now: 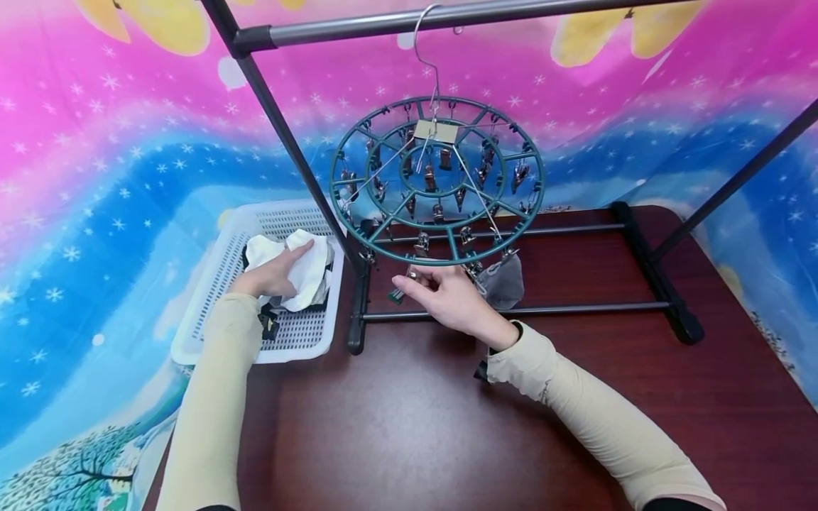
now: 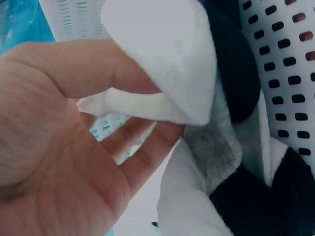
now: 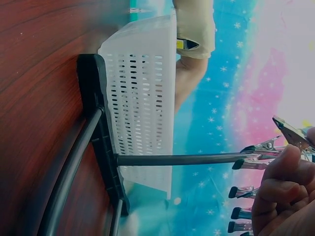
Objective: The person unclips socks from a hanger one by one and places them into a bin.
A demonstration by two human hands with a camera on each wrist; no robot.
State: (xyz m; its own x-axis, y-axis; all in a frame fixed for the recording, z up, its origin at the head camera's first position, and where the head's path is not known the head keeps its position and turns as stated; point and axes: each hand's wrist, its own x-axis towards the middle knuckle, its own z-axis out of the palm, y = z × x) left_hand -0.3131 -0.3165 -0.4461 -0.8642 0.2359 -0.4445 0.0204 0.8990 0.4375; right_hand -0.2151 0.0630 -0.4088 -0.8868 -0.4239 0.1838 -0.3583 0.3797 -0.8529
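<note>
My left hand [image 1: 275, 273] reaches into the white basket and holds a white sock [image 1: 307, 273]. In the left wrist view the sock [image 2: 167, 59] lies between the thumb and the fingers. My right hand [image 1: 454, 294] is at the near rim of the round green drying hanger [image 1: 454, 252]. Its thumb and fingers pinch a metal clip [image 3: 291, 132] that hangs from this rim. A grey sock [image 1: 503, 282] hangs just beyond the right hand, partly hidden by it.
The basket [image 1: 192, 312] also holds several grey, white and black socks. The hanger hooks over the top bar [image 1: 358, 27] of a dark metal rack, which stands on a reddish-brown table [image 1: 396, 419]. Several clips dangle from the hanger's rings.
</note>
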